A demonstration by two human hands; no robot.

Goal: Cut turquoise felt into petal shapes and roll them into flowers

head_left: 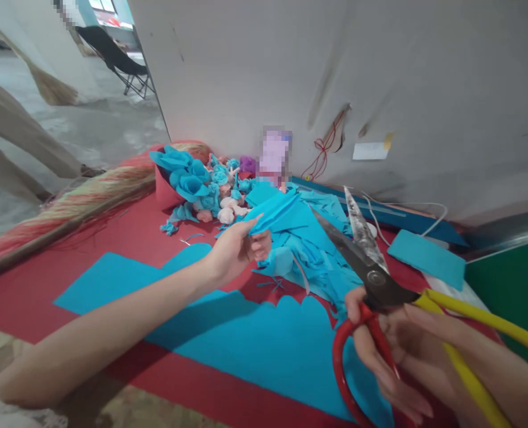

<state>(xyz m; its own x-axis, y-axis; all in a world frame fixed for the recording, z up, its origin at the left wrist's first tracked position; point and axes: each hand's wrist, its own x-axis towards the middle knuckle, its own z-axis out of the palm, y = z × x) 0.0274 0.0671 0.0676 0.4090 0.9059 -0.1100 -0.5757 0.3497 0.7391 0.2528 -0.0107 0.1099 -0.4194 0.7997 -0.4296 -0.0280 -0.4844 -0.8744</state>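
Folded blue crepe paper (277, 208) is pinched between the thumb and fingers of my left hand (242, 246), held above the work surface. In my right hand (393, 351) is a pair of scissors (373, 279) with one red and one yellow handle. Their dark, worn blades stand apart, pointing toward the paper without clearly touching it. Below both hands lies a large blue paper sheet (255, 345) with a scalloped far edge. Behind the held paper is a heap of cut blue scraps (321, 261).
A red surface (130, 229) lies beneath everything. Blue paper flowers (186, 172) in a red wrap and several small flowers (226, 211) sit at the back. A broom (81, 205) lies left; a blue pad (427, 257) lies right. A wall (246, 71) stands behind. Someone's trouser legs (18, 131) show at left.
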